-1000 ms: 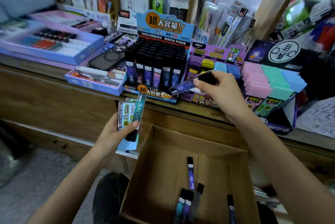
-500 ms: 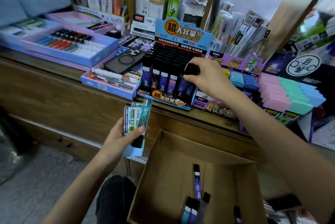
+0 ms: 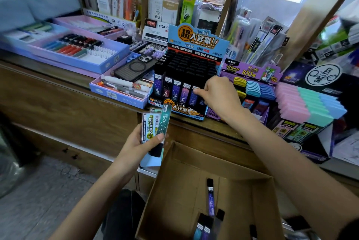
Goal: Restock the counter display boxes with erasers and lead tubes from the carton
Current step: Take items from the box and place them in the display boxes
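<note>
Left hand grips spare lead tubes beside carton, ready to feed; right hand curled at display box front row, grip unclear.

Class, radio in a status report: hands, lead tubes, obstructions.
Left hand grips teal lead tubes. Right hand at display box, grip unclear. Loose tubes in carton. Nothing blocking.

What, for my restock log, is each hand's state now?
Left hand: holding lead tube packs.
Right hand: at the display box; grip cannot be told.
</note>
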`<state>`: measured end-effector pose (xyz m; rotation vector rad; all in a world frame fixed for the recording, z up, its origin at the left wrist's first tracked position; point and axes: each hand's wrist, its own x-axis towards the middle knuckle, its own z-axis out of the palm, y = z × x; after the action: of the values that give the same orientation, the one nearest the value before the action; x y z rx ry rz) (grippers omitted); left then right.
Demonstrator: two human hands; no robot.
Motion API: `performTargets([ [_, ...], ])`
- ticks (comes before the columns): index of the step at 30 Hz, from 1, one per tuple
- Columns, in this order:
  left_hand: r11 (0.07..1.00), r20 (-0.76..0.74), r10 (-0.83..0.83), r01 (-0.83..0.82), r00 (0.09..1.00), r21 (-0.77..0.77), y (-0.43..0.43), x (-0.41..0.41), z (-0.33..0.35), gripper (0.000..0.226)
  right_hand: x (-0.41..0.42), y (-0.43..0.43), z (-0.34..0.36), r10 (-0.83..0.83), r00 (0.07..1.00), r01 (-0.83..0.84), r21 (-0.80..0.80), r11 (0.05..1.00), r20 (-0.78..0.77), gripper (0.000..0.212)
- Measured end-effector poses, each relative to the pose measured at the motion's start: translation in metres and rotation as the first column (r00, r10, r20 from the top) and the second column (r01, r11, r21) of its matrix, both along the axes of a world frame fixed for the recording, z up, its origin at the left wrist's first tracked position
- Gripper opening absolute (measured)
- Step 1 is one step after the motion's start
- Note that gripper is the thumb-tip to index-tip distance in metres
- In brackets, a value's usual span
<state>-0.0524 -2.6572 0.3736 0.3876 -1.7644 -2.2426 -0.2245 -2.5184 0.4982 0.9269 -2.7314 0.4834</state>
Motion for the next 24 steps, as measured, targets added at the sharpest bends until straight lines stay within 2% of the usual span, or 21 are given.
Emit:
performTargets([
  [2, 1.000, -0.006, -0.007, 0.007, 1.000, 0.012, 0.003, -0.002, 0.004, 0.051, 0.011, 0.006, -0.004, 0.011, 1.000, -0.011, -0.024, 1.000, 0.010, 0.046],
  [4, 1.000, -0.013, -0.013, 0.013, 1.000, 0.029, 0.008, -0.003, 0.008, 0.051, 0.030, 0.012, -0.009, 0.089, 0.971, -0.047, -0.188, 0.981, 0.222, 0.042],
  [6, 0.999, -0.023, 0.005, -0.004, 1.000, 0.053, 0.013, -0.005, 0.011, 0.050, 0.056, 0.017, -0.018, 0.204, 0.871, -0.036, -0.354, 0.935, 0.448, 0.036],
  [9, 0.993, -0.051, 0.053, -0.048, 0.997, 0.104, 0.022, -0.010, 0.016, 0.048, 0.094, 0.019, -0.043, 0.296, 0.759, -0.004, -0.449, 0.893, 0.580, 0.025],
  [11, 0.987, -0.047, 0.073, -0.065, 0.996, 0.150, 0.026, -0.012, 0.018, 0.046, 0.110, 0.017, -0.057, 0.316, 0.719, 0.064, -0.512, 0.857, 0.619, 0.026],
  [15, 0.970, -0.018, 0.056, -0.051, 0.998, 0.237, 0.030, -0.015, 0.023, 0.045, 0.116, 0.012, -0.067, 0.258, 0.733, 0.149, -0.519, 0.842, 0.629, 0.029],
  [22, 0.959, 0.043, 0.047, -0.057, 0.998, 0.278, 0.036, -0.014, 0.023, 0.046, 0.110, 0.020, -0.075, 0.235, 0.701, 0.222, -0.519, 0.825, 0.674, 0.012],
  [24, 0.963, 0.061, 0.054, -0.068, 0.997, 0.262, 0.038, -0.015, 0.024, 0.047, 0.109, 0.025, -0.077, 0.237, 0.704, 0.263, -0.556, 0.788, 0.669, 0.007],
])
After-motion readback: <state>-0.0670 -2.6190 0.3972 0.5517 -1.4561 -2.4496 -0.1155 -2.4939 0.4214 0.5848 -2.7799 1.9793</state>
